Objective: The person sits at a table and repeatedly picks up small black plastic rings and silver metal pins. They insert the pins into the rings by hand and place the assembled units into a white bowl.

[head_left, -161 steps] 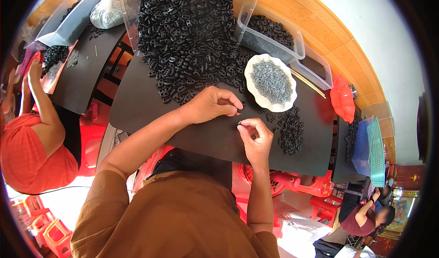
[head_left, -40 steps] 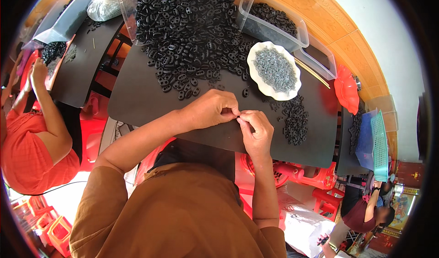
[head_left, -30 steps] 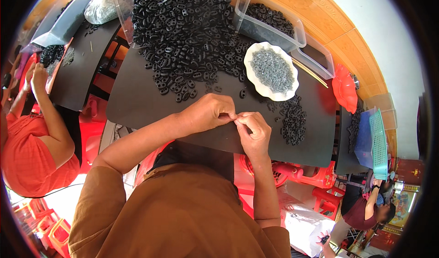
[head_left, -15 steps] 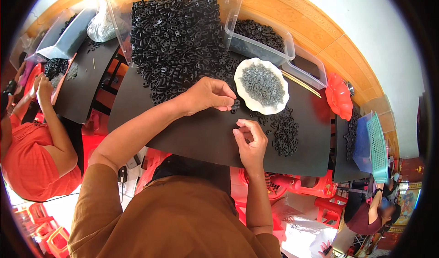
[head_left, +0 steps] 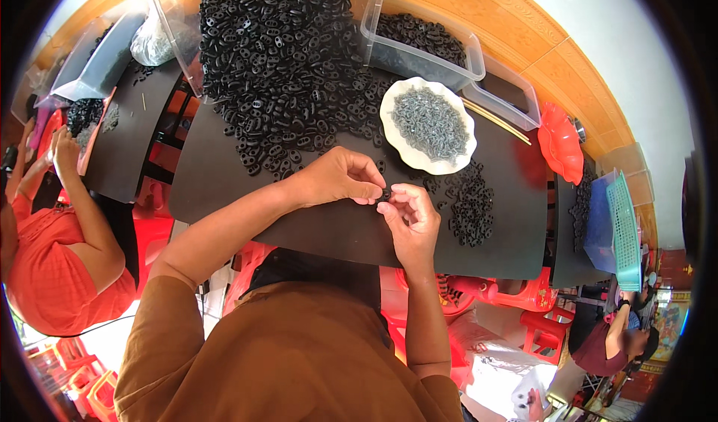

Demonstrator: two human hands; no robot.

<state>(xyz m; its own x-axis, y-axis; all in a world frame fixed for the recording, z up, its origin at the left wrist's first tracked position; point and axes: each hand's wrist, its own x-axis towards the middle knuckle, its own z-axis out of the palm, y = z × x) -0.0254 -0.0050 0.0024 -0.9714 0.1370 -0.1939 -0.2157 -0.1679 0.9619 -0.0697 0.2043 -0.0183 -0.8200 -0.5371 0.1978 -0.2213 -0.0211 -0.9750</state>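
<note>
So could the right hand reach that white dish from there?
Probably yes: the white dish sits just beyond the right hand, with nothing tall between, only small black pieces on the dark tabletop.

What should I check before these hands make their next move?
1. Left hand pinching a black piece: ok.
2. Right hand close to that piece: ok, its fingertips are right beside it.
3. Right hand gripping it too: cannot tell.
4. Piece fully visible: not ok, fingers partly hide it.
5. Clear pieces in the white scalloped dish: ok, plenty.
6. Small dark pieces all in one tight pile: not ok, some lie loose beside it.
</note>
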